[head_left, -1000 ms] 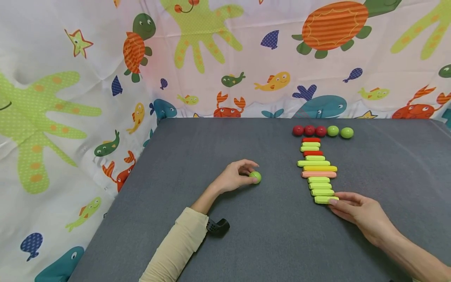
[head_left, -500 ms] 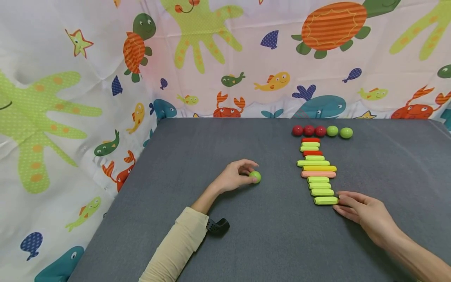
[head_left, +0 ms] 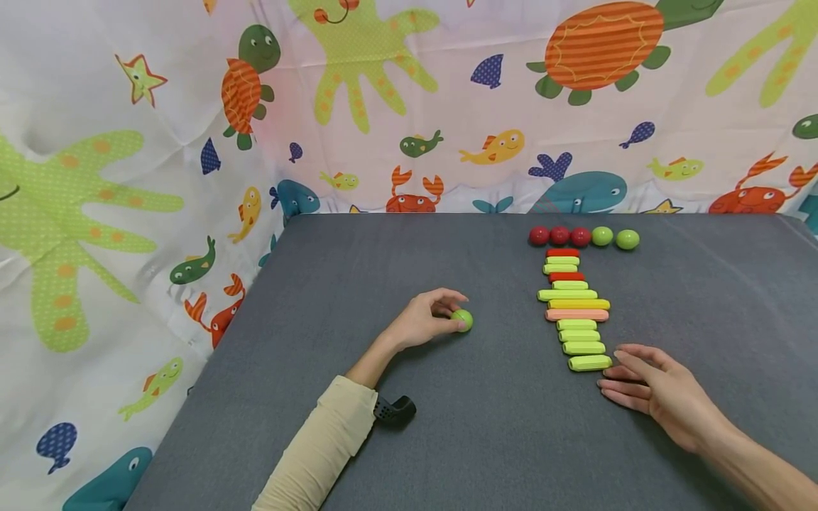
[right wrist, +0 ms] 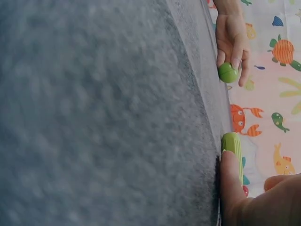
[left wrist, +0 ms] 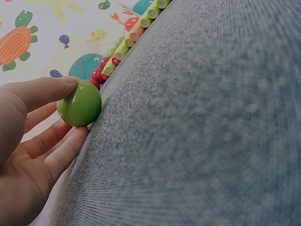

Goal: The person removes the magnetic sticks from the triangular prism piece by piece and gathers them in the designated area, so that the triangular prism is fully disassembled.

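Across the lower frame spreads the grey table [head_left: 486, 426]. Right of centre, a column of coloured sticks [head_left: 577, 309] lies stacked crosswise, likely for sorting, topped by a row of balls [head_left: 583, 236]. Flat, relaxed, the right hand [head_left: 658, 394] rests beside the lowest green stick [head_left: 589, 363]. Mid-frame, the left hand [head_left: 424, 321] pinches the green ball [head_left: 463, 320] against the table, which keeps it from rolling.

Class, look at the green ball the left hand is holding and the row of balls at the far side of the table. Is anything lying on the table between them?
Nothing visible does. The left hand pinches the green ball, and bare grey table runs from it to the row of balls. The column of sticks lies off to the right of that line.
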